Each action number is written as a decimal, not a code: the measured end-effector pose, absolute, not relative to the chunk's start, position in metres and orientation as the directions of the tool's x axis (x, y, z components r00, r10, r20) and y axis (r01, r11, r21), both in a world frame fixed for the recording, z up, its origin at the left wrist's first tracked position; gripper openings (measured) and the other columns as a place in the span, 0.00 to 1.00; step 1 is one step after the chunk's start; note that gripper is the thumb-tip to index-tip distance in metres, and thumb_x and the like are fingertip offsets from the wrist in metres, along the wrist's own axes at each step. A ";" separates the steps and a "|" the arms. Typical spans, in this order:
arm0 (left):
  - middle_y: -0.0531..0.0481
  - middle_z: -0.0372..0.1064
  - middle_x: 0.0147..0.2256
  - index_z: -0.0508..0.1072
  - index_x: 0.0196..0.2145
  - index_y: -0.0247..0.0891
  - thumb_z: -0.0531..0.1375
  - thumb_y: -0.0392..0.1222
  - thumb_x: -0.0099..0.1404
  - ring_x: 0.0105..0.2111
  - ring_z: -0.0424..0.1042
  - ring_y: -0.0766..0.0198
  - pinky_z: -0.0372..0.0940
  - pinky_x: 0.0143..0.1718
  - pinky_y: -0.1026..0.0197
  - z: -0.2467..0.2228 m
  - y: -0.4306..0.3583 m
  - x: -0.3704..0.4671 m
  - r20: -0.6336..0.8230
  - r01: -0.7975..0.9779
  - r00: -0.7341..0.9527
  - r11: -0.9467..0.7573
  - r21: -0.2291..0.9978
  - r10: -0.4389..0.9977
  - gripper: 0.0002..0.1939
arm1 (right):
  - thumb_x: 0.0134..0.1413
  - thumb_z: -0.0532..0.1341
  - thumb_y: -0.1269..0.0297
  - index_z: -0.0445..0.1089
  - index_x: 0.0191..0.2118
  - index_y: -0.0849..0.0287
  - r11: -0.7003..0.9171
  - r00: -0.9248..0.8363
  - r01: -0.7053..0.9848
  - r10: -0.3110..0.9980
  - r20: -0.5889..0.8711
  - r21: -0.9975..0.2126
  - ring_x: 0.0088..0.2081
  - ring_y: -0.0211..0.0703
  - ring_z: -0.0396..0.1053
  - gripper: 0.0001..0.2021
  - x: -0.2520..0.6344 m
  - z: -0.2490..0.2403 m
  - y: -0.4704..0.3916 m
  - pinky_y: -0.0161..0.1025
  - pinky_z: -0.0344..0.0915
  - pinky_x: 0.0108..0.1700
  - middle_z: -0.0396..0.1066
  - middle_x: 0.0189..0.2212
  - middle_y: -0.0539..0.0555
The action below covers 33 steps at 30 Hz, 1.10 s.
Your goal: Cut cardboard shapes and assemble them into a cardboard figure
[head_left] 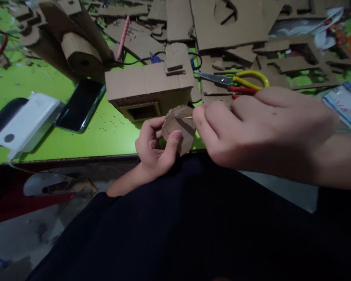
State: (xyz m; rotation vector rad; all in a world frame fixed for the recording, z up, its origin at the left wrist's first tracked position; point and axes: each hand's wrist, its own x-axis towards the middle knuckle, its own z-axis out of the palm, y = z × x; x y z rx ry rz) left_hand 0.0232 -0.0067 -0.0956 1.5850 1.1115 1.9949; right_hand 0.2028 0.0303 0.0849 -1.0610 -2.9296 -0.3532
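Note:
A small rounded cardboard piece [185,142] with a curved line drawn on it is held in my left hand [156,150], thumb on its face and fingers behind. My right hand [236,125] is closed on a thin pointed tool [187,116], whose tip lies on the upper part of the piece; most of the tool is hidden in the fist. Just beyond my hands stands a cardboard box [148,86] with a framed rectangular opening in its front. Scissors [222,80] with yellow and red handles lie open behind my right hand.
On the green table [114,140] are a black phone [80,105], a white power bank [29,121] with a cable and a tall cardboard structure [78,50]. Cardboard scraps [231,23] and a pink pen [123,38] lie farther back. A plastic packet [343,105] is at the right.

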 end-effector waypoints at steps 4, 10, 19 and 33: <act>0.52 0.85 0.39 0.80 0.66 0.47 0.70 0.49 0.85 0.29 0.82 0.68 0.76 0.29 0.67 -0.095 -0.009 0.029 0.561 0.134 -0.364 -0.554 0.822 0.744 0.17 | 0.88 0.46 0.66 0.76 0.32 0.59 0.734 -0.808 0.554 0.588 0.042 0.392 0.26 0.40 0.40 0.29 0.197 0.088 0.027 0.46 0.48 0.31 0.63 0.24 0.49; 0.56 0.70 0.28 0.83 0.50 0.45 0.69 0.56 0.86 0.23 0.66 0.71 0.62 0.24 0.65 -0.085 0.000 0.017 0.537 0.051 -0.328 -0.553 0.832 0.777 0.13 | 0.84 0.52 0.72 0.74 0.31 0.58 0.718 -0.816 0.537 0.576 0.054 0.443 0.27 0.40 0.35 0.25 0.195 0.091 0.025 0.44 0.45 0.30 0.52 0.22 0.46; 0.58 0.64 0.26 0.70 0.34 0.41 0.69 0.47 0.83 0.24 0.60 0.71 0.56 0.27 0.63 -0.061 0.005 -0.002 0.682 0.424 -0.078 -0.596 0.683 0.727 0.19 | 0.88 0.47 0.68 0.79 0.35 0.59 0.744 -0.783 0.598 0.622 0.016 0.297 0.28 0.40 0.38 0.29 0.202 0.103 0.017 0.48 0.47 0.34 0.54 0.22 0.46; 0.57 0.71 0.28 0.74 0.42 0.42 0.64 0.48 0.86 0.23 0.66 0.71 0.53 0.26 0.62 -0.074 0.007 -0.002 0.877 0.667 0.006 -0.655 0.354 0.480 0.12 | 0.89 0.51 0.63 0.71 0.29 0.56 0.718 -0.767 0.638 0.622 0.155 0.277 0.27 0.39 0.38 0.28 0.202 0.087 0.015 0.46 0.43 0.32 0.48 0.22 0.45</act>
